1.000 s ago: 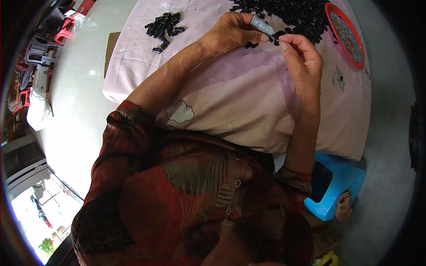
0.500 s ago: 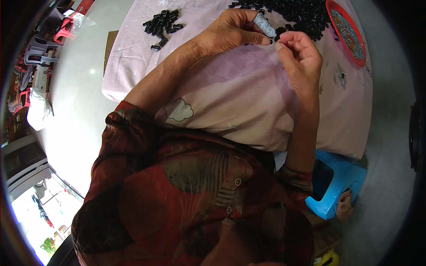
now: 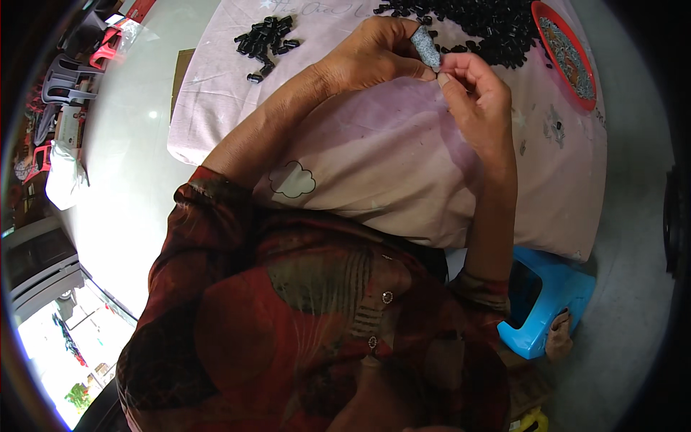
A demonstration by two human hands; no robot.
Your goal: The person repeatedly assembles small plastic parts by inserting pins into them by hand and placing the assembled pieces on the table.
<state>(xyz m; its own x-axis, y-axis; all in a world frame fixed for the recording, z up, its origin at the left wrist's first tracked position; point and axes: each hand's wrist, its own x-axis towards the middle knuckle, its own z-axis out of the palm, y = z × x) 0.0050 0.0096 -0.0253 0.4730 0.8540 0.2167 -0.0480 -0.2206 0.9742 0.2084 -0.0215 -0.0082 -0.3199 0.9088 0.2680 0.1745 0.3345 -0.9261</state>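
My left hand [image 3: 378,56] reaches over the table from the left with thumb and fingers pinched. A grey speckled sleeve [image 3: 426,49] covers one of its fingers. My right hand [image 3: 481,101] meets it, thumb and forefinger closed at the left thumb's tip. A tiny dark bit shows between the fingertips, mostly hidden, too small to name. Just beyond the hands lies a large pile of small black cylindrical pieces [image 3: 497,32]. A smaller group of the same black pieces [image 3: 265,39] lies to the left of my left hand.
A red oval tray [image 3: 592,101] with many small metal parts stands at the table's right edge. A pink patterned cloth [image 3: 374,158] covers the table. Beside my right elbow is a blue plastic stool [image 3: 554,288]. Grey [image 3: 65,79] and red chairs stand far left.
My right hand has shifted slightly left, bringing its fingertips against those of my left hand. The sleeved finger has tipped more upright and closer to the thumb.
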